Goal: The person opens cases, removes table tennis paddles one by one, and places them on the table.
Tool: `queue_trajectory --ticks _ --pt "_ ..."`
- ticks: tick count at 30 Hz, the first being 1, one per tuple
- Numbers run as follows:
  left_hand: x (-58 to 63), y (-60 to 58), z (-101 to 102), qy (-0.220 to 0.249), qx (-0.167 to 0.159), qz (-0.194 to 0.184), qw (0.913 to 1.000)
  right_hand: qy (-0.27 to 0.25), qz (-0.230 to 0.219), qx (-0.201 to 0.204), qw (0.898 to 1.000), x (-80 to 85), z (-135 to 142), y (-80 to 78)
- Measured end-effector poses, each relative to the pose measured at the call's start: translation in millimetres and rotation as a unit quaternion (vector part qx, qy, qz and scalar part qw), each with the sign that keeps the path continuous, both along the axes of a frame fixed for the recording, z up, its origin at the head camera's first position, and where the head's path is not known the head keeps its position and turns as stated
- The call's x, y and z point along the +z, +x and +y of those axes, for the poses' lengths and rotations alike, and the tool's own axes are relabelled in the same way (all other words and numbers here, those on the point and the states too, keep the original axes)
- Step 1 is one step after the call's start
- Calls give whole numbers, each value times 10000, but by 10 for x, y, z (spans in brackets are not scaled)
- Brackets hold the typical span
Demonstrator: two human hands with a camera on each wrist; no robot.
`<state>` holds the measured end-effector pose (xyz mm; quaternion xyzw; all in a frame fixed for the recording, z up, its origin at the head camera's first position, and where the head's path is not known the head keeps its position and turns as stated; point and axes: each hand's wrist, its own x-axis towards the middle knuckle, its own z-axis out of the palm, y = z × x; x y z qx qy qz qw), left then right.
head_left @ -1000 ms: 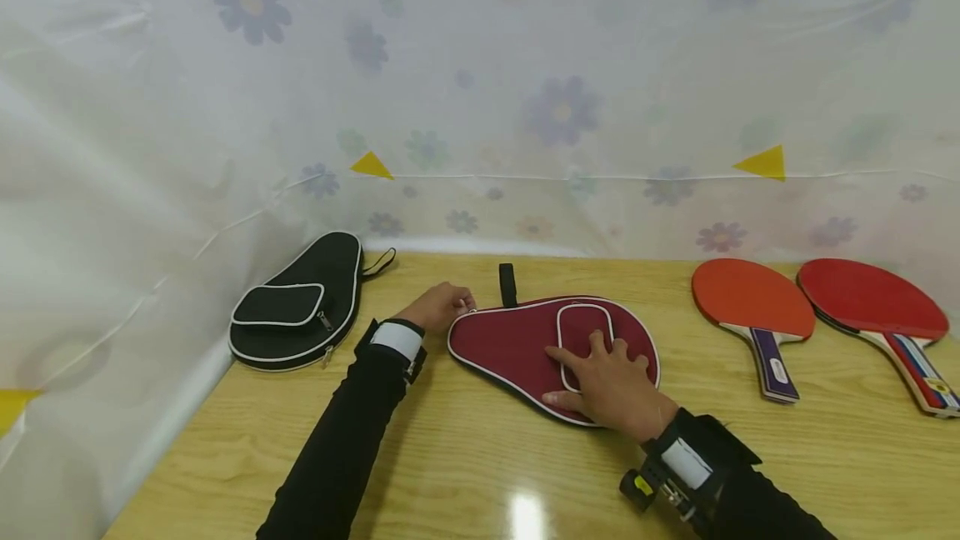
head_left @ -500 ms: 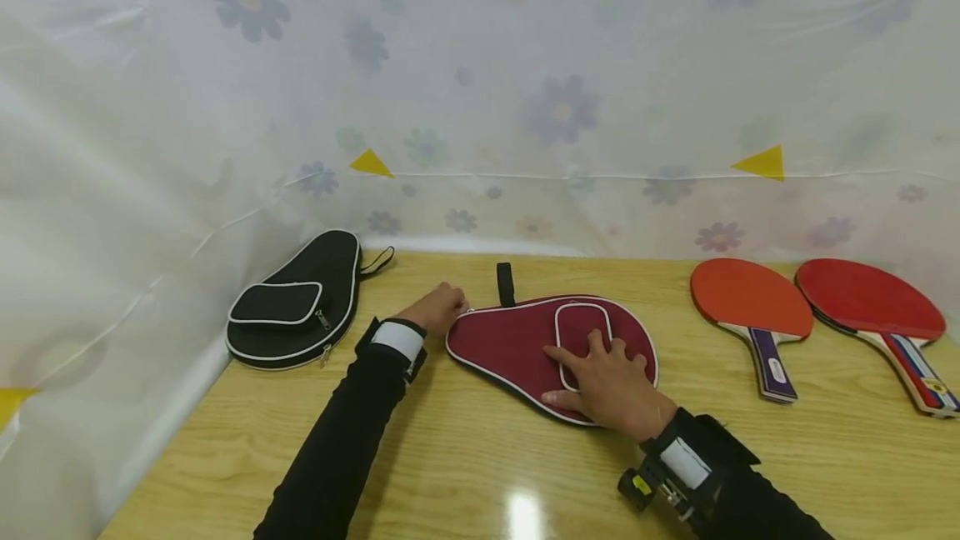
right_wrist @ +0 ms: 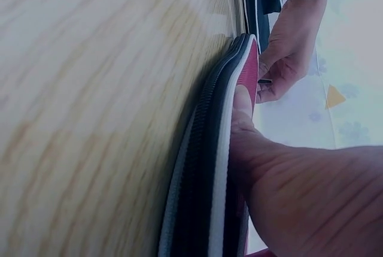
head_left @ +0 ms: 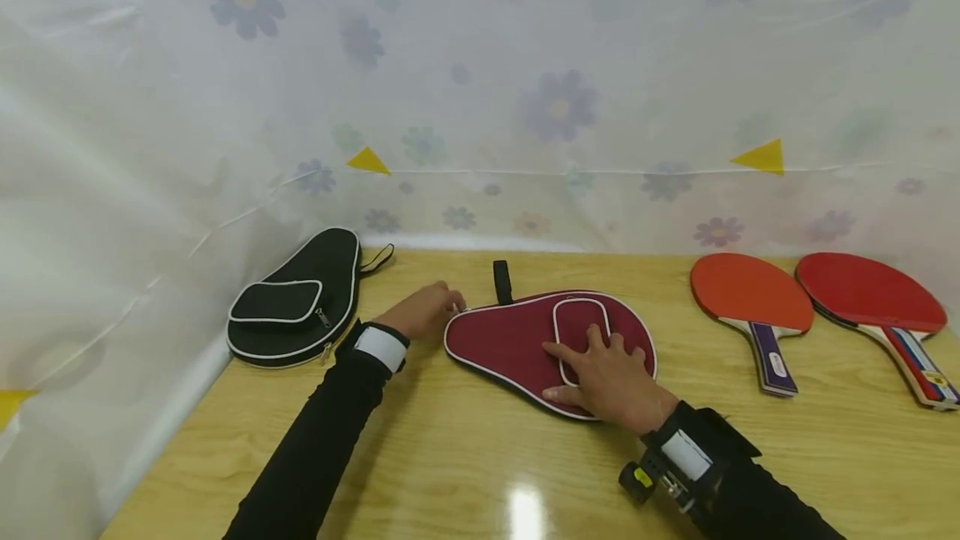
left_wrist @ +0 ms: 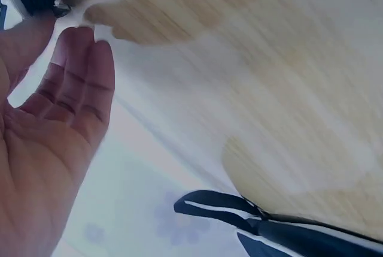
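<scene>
A maroon table tennis bat case [head_left: 502,340] with white piping lies flat on the table. My left hand [head_left: 423,311] is at its narrow end and pinches the zipper pull between thumb and fingers. The pull [left_wrist: 61,11] shows small beside the thumb in the left wrist view. My right hand [head_left: 615,377] rests on the wide end with fingers spread over the case's small pocket [head_left: 581,319], partly covering it. In the right wrist view the zipper edge [right_wrist: 206,119] of the case runs along the table, with my right thumb on the maroon face.
A black bat case [head_left: 296,298] with a wrist loop lies at the back left. On the right are an orange-red bat [head_left: 750,294] and a red bat [head_left: 870,294]. A flowered sheet [head_left: 480,90] hangs behind the wooden table [head_left: 450,457].
My left wrist and forearm have shifted slightly left, with the fingers still at the case's narrow end. The right hand stays in place on the case.
</scene>
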<state>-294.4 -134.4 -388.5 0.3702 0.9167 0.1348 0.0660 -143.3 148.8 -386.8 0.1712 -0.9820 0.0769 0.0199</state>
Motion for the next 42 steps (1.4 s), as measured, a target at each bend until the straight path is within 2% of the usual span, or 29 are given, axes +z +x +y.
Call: queue_trajectory --ticks 3,7,10,13,17,19,28,33,39,42 --pt "-3 5 16 73 -15 16 10000 19 -26 -10 10000 11 23 0" --pt "-18 35 81 -207 181 96 9996 -17 -132 -23 9999 3 31 5" --pt "-30 61 97 -420 126 338 9985 -56 -195 -49 9998 -10 19 10" --pt "-37 79 67 -690 -76 795 9944 53 -165 -55 9998 -12 2 10" --pt "-40 106 -14 -1144 -292 1498 9816 397 147 19 9991 -6 -5 14" --pt "-30 142 -57 -1216 -390 1740 9764 545 327 55 9980 -9 -4 21" --pt "13 400 -209 -1383 -546 2193 9643 944 1179 232 9883 -98 7 60" --pt "37 537 -226 -1301 -556 2172 9658 842 1476 341 9849 -85 5 86" --pt "101 750 -146 -1382 -326 1983 9698 769 1640 525 9821 -85 -15 87" --pt "157 848 -72 -1462 -137 1763 9733 731 1680 546 9816 -83 -19 84"
